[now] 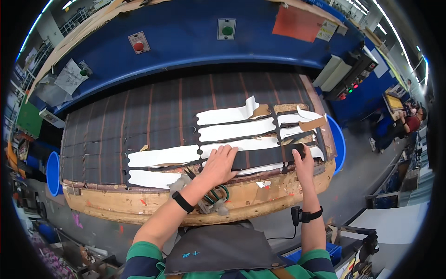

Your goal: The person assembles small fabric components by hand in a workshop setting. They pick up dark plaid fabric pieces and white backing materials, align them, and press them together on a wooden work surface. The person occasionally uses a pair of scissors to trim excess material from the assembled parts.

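Observation:
A dark fabric strip (260, 158) with thin reddish lines lies across the front right of the table between my hands. My left hand (220, 163) grips its left end, fingers on the far edge and thumb on the near one. The strip's right end sits between the fingers and thumb of my right hand (304, 164). Behind and beside it are white cut pieces, including a long white strip (237, 130) and another white strip (162, 156) to the left. Green-handled scissors (222, 194) lie at the table's front edge, partly hidden by my left forearm.
Dark striped cloth (139, 107) covers the wooden table (260, 197). A blue machine beam (186, 44) with red and green buttons spans the back. Blue bins stand left (53, 173) and right (335, 144). A control box (350, 76) and a seated person (399, 125) are at right.

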`<state>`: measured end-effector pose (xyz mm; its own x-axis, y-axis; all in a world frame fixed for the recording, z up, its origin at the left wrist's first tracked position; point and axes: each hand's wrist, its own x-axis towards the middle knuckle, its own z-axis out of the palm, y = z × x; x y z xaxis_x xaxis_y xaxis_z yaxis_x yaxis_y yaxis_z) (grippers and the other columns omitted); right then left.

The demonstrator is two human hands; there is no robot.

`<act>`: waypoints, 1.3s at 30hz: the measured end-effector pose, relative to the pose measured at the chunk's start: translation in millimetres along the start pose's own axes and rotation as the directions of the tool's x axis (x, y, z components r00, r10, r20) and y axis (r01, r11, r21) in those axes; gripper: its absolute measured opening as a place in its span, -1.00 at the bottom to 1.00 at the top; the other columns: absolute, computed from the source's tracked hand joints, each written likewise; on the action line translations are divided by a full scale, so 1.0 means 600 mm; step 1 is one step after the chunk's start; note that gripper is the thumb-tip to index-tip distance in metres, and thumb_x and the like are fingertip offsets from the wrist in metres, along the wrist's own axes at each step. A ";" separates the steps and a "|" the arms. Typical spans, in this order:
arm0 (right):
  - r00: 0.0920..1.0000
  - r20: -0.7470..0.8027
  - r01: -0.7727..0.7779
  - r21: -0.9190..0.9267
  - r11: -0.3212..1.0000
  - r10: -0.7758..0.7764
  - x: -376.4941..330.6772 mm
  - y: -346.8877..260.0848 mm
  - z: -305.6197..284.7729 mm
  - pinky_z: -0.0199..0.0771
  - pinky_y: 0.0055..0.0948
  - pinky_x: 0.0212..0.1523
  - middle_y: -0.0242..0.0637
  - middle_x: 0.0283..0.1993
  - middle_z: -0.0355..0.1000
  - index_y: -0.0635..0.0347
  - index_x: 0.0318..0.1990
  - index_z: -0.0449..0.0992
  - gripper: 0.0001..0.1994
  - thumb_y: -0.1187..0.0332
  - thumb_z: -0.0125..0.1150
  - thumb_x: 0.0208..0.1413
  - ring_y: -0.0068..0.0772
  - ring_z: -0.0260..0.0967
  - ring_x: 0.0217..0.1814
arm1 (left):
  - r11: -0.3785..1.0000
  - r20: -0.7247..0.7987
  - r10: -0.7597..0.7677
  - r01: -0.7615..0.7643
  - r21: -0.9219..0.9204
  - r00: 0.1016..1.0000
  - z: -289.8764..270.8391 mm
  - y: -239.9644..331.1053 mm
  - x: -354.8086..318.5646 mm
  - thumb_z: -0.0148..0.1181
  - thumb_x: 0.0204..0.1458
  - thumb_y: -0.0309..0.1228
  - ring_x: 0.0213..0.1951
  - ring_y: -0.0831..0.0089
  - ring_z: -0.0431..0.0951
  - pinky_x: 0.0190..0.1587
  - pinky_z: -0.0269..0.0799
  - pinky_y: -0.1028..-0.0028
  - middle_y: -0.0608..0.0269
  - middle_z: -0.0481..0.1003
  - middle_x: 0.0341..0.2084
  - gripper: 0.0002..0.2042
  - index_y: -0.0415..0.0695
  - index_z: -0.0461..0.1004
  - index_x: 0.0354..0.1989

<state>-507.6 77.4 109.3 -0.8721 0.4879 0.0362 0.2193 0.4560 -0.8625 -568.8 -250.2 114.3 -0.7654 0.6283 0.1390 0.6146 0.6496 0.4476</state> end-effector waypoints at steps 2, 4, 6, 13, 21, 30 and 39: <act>0.984 -0.017 0.167 -0.260 0.951 -0.177 -0.005 0.019 0.032 0.34 -0.10 0.26 0.14 0.14 0.40 0.45 0.29 0.32 -0.49 0.20 0.14 0.38 0.13 0.36 0.21 | 0.997 0.073 -0.067 0.070 -0.040 0.995 -0.007 -0.002 -0.004 0.56 -0.15 -0.27 0.12 0.05 0.37 0.17 0.29 0.17 0.02 0.36 0.06 -0.19 -0.22 0.30 0.31; 0.981 0.054 0.194 -0.331 0.924 -0.186 -0.012 0.014 0.047 0.27 -0.08 0.31 0.16 0.19 0.34 0.46 0.32 0.28 -0.48 0.20 0.12 0.40 0.15 0.29 0.27 | 0.997 0.048 -0.058 0.060 -0.044 0.997 -0.006 -0.005 -0.010 0.55 -0.12 -0.24 0.13 0.04 0.34 0.17 0.28 0.16 0.01 0.33 0.09 -0.19 -0.23 0.29 0.31; 0.977 0.081 0.212 -0.300 0.930 -0.196 0.000 0.025 0.042 0.27 -0.06 0.30 0.18 0.19 0.34 0.47 0.31 0.27 -0.48 0.22 0.13 0.39 0.16 0.28 0.27 | 0.995 0.093 -0.092 0.096 -0.038 0.991 -0.005 -0.001 -0.011 0.55 -0.11 -0.25 0.17 0.03 0.32 0.21 0.26 0.15 0.01 0.31 0.15 -0.16 -0.22 0.25 0.36; 0.954 0.046 0.301 -0.082 0.950 -0.298 -0.044 -0.063 -0.012 0.49 -0.28 -0.10 0.01 0.09 0.39 0.38 0.16 0.41 -0.68 0.44 0.18 0.33 -0.11 0.45 -0.09 | 0.953 -0.101 -0.253 0.230 -0.196 0.962 -0.079 0.007 -0.078 0.56 -0.09 -0.31 0.31 -0.05 0.29 0.34 0.23 0.12 -0.04 0.29 0.28 -0.10 -0.17 0.17 0.45; 0.594 0.636 0.452 0.242 0.858 -0.492 -0.198 -0.124 0.129 0.53 -0.25 -0.03 -0.09 -0.07 0.50 0.29 -0.02 0.55 -0.81 0.48 0.26 0.24 -0.10 0.51 -0.05 | 0.798 -0.370 -0.602 0.515 -0.314 0.708 -0.182 -0.028 -0.250 0.38 0.12 -0.49 0.10 0.24 0.54 0.12 0.47 0.31 0.10 0.52 0.04 -0.49 -0.22 0.41 0.26; 0.623 0.451 0.710 0.015 0.704 -0.639 -0.204 -0.154 0.190 0.55 -0.20 -0.02 -0.15 -0.03 0.49 0.24 -0.08 0.56 -0.75 0.44 0.41 0.10 -0.03 0.50 -0.03 | 0.516 -0.116 -0.639 0.312 -0.798 0.761 -0.137 -0.028 -0.303 0.22 0.24 -0.51 0.00 0.40 0.59 0.05 0.52 0.41 0.10 0.57 0.03 -0.61 -0.25 0.43 0.24; 0.495 0.594 0.858 -0.220 0.463 -0.634 -0.100 -0.163 0.196 0.28 0.03 0.32 -0.08 0.22 0.39 0.21 0.06 0.45 -0.51 0.38 0.52 -0.03 0.07 0.30 0.33 | 0.846 -0.108 -0.261 0.173 -0.504 0.959 -0.034 -0.008 -0.181 0.21 0.21 -0.48 0.04 0.14 0.56 0.10 0.46 0.28 0.01 0.46 0.21 -0.58 -0.33 0.42 0.23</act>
<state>-528.0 -84.2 131.9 -0.8305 -0.4901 0.2647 -0.5507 0.7940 -0.2576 -492.5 -330.0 115.1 -0.9155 0.3864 0.1122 0.2908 0.4425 0.8483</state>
